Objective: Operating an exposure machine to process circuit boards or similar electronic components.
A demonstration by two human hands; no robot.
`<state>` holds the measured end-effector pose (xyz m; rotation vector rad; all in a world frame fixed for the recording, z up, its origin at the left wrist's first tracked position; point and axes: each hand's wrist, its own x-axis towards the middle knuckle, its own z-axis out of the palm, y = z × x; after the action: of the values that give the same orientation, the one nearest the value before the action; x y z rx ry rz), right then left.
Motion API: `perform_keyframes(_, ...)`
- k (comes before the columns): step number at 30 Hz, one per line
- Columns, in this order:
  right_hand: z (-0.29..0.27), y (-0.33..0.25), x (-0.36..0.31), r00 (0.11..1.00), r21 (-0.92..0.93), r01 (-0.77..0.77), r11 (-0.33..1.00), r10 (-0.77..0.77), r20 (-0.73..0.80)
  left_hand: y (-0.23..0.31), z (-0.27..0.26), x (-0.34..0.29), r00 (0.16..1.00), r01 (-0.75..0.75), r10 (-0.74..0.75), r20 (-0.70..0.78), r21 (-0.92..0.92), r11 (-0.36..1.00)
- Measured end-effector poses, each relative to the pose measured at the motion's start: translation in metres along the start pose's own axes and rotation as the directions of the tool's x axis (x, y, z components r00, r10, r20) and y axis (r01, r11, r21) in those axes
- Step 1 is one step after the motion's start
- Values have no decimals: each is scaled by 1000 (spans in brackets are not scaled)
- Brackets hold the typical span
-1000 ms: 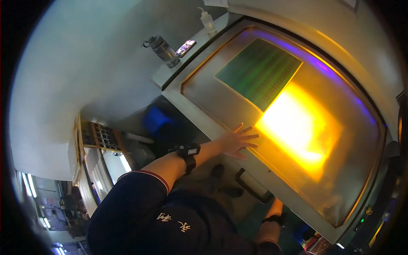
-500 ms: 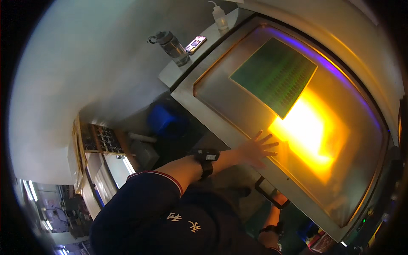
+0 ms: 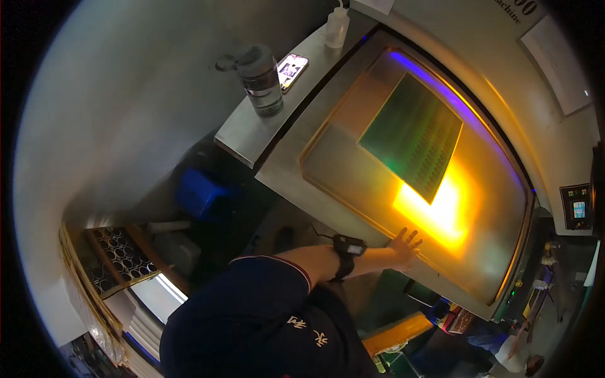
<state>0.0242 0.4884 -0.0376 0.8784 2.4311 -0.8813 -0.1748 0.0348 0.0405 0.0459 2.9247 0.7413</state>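
My left hand [image 3: 403,249] rests on the front rim of a large metal-framed exposure table [image 3: 315,195], palm down with fingers spread, holding nothing. A wrist device is strapped to that forearm. Beyond my fingertips a bright yellow glow [image 3: 444,217] shines through the table's surface. A green rectangular panel [image 3: 416,135], patterned with fine rows like a circuit board, lies farther back and partly overlaps the glow. No hand touches the panel. My right hand is out of sight. Below the front rim, a dark handle [image 3: 423,293] is partly visible.
On the side ledge stand a water bottle [image 3: 259,82], a phone [image 3: 292,70] with a lit screen, and a white squeeze bottle [image 3: 337,28]. A blue bin [image 3: 200,192] sits below left. A control panel [image 3: 576,208] is at the right.
The view has shifted and turned. My left hand stays spread on the front rim. My right hand, earlier at the handle below the rim, has gone from view.
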Motion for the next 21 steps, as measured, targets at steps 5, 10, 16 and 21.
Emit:
perform_keyframes(5, -57, -29, -27, 942, -145, 288, 946, -307, -133, -10, -60, -41, 974, -33, 80, 210, -220, 975)
perform_keyframes(10, -87, -225, -1, 493, -374, 819, 435, -867, 71, 4, -107, -74, 967, -189, 202, -158, 92, 978)
perform_keyframes(16, -22, -430, -36, -145, -350, 875, -334, -871, 469, -28, -136, -87, 916, 63, -132, 379, 188, 980)
perform_keyframes(21, 55, -453, 0, -153, -231, 919, -321, -827, 541, -121, -98, -108, 918, 314, -382, 108, 389, 866)
